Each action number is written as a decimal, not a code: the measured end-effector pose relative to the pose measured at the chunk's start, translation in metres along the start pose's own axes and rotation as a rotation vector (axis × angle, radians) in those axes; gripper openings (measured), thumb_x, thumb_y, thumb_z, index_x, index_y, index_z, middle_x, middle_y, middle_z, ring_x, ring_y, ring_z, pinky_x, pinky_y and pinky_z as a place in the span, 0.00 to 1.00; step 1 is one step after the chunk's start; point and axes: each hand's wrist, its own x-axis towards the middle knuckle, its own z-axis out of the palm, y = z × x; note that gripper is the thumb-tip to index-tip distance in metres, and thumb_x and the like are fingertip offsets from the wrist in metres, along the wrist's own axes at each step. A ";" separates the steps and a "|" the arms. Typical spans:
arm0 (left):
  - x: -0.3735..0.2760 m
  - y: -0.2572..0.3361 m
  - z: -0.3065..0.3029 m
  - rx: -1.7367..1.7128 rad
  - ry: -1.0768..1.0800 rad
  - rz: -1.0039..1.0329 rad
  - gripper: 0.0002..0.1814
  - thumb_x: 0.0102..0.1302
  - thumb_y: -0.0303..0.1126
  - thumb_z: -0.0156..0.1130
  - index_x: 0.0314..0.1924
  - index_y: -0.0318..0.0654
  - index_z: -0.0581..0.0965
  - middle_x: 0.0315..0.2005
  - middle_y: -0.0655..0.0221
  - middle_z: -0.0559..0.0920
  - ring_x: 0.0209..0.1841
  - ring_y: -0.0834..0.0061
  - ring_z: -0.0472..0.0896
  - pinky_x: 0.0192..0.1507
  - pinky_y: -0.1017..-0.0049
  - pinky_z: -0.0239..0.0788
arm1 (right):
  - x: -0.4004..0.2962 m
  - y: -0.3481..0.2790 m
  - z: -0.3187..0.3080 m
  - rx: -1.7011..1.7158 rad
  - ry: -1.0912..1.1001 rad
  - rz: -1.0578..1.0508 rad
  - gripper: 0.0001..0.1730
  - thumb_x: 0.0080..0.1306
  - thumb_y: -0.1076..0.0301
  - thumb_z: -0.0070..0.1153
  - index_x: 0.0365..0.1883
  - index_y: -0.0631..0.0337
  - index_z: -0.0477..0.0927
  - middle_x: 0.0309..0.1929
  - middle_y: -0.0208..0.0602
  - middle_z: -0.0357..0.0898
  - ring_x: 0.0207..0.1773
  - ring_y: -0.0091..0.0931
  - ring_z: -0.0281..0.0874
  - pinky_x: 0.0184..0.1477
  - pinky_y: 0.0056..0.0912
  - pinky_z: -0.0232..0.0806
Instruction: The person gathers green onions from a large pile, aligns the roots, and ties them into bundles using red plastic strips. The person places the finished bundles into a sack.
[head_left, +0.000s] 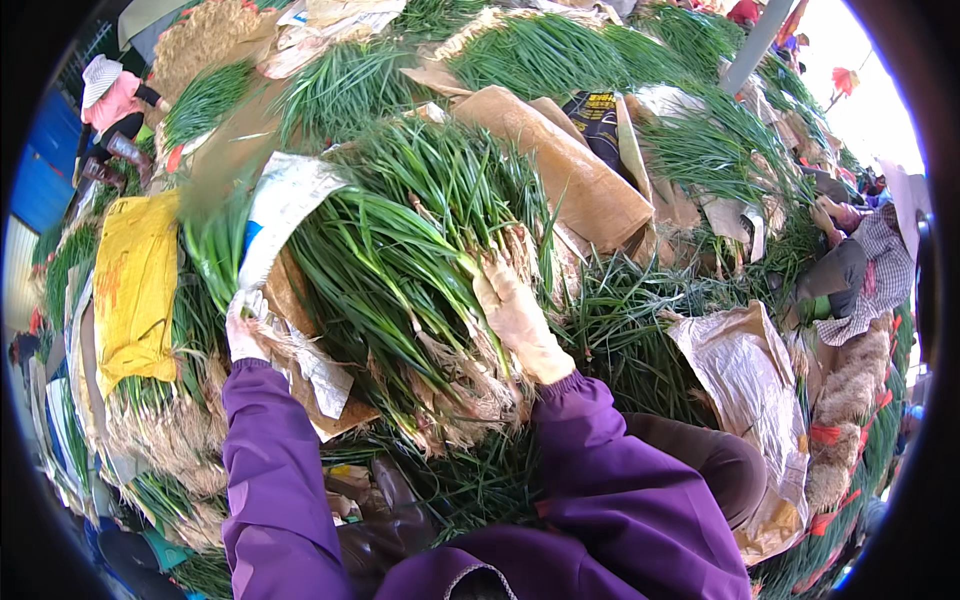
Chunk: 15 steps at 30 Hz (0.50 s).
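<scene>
My left hand (247, 326), in a pale glove, closes around a small bunch of green leafy stalks (214, 247). Its leaves point away from me, and pale roots hang beside the wrist. A large heap of rooted green stalks, like green onions or garlic chives (397, 262), lies before me, roots toward my right side. My right hand (517, 319), also gloved, lies on this heap at the root end. A pale stalk runs by its fingertips, but whether the fingers grip it is hidden. A white woven sack piece (289, 195) stands between the left bunch and the heap.
Brown sacking (555, 165) lies folded beyond the heap. A yellow sack (139, 285) covers stalks at left; a whitish sack (739, 390) lies at right. Loose leaves (637, 330) spread near my knee. One person (112, 112) works at far left, another (862, 262) at right.
</scene>
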 end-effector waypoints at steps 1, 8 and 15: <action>-0.014 0.007 -0.005 -0.098 -0.062 -0.112 0.21 0.67 0.43 0.53 0.55 0.38 0.73 0.49 0.62 0.80 0.51 0.67 0.78 0.55 0.68 0.70 | -0.006 0.009 -0.004 -0.242 -0.179 0.121 0.16 0.73 0.61 0.46 0.41 0.67 0.77 0.30 0.46 0.79 0.31 0.33 0.75 0.34 0.33 0.68; -0.139 0.063 0.002 0.318 -0.233 -0.245 0.22 0.67 0.41 0.53 0.53 0.30 0.73 0.45 0.60 0.81 0.42 0.70 0.82 0.39 0.70 0.78 | -0.024 -0.018 -0.016 -0.687 0.145 -0.339 0.10 0.67 0.62 0.51 0.38 0.57 0.80 0.25 0.40 0.79 0.24 0.39 0.77 0.26 0.39 0.69; -0.294 -0.013 0.063 0.004 -0.359 -0.546 0.11 0.64 0.31 0.59 0.42 0.31 0.80 0.37 0.62 0.84 0.32 0.73 0.81 0.36 0.78 0.73 | -0.143 -0.078 0.064 0.570 -0.235 0.216 0.13 0.68 0.60 0.53 0.37 0.61 0.81 0.32 0.40 0.82 0.33 0.33 0.80 0.33 0.33 0.72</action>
